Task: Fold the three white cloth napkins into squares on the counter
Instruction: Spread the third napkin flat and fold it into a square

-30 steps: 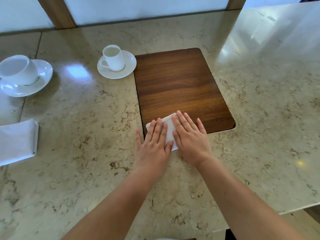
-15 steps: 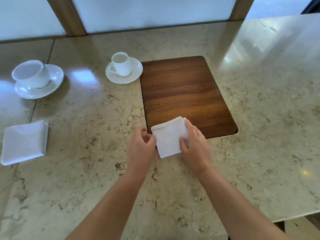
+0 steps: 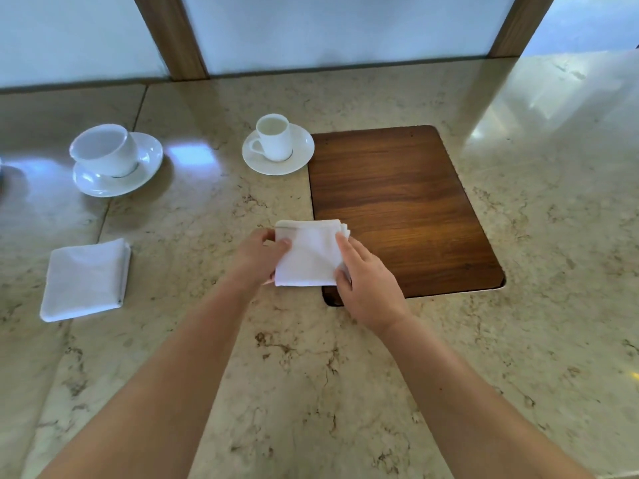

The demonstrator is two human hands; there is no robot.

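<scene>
Two folded napkins (image 3: 309, 253) (image 3: 84, 280), two cups (image 3: 105, 150) (image 3: 273, 138), two saucers (image 3: 117, 183) (image 3: 276, 165), one wooden board (image 3: 401, 209)

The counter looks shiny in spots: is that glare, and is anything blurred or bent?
Head view: window glare on the counter, brightest far right; the wide lens bows the edges; the napkin and both cups stay sharp.

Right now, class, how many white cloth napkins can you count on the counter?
2. One folded napkin lies at the left of the counter; the other napkin is gripped by the left hand and right hand. A third isn't in view.
</scene>
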